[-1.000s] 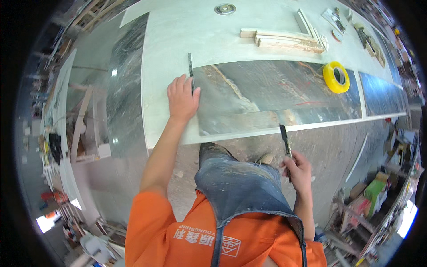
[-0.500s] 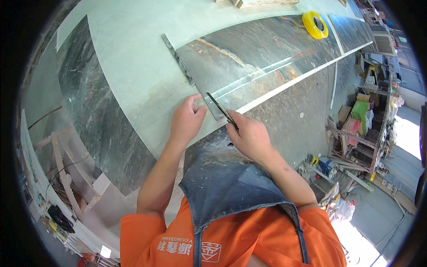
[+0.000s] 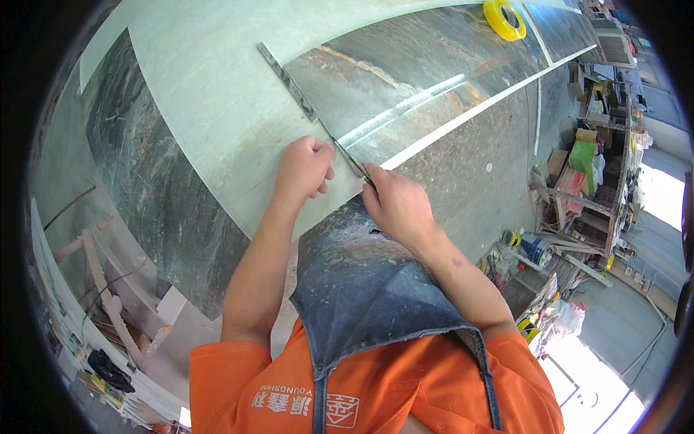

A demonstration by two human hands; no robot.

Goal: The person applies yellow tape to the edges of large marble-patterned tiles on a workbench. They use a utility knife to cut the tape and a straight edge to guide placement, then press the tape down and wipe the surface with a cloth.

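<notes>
Currently, the strip (image 3: pixel 405 110) lies on the slab (image 3: pixel 426 50), upper centre; the right hand (image 3: pixel 399 206) grips the knife (image 3: pixel 353 163) at the strip's left end. Cut completion, and any hold by the curled left hand (image 3: pixel 302 173), cannot be confirmed.

Smooth stone-look panel (image 3: pixel 405 58), matt cloth apron (image 3: pixel 369 307)

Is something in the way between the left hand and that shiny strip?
Yes: the knife in the right hand slants between the left hand and the near end of the shiny strip.
</notes>
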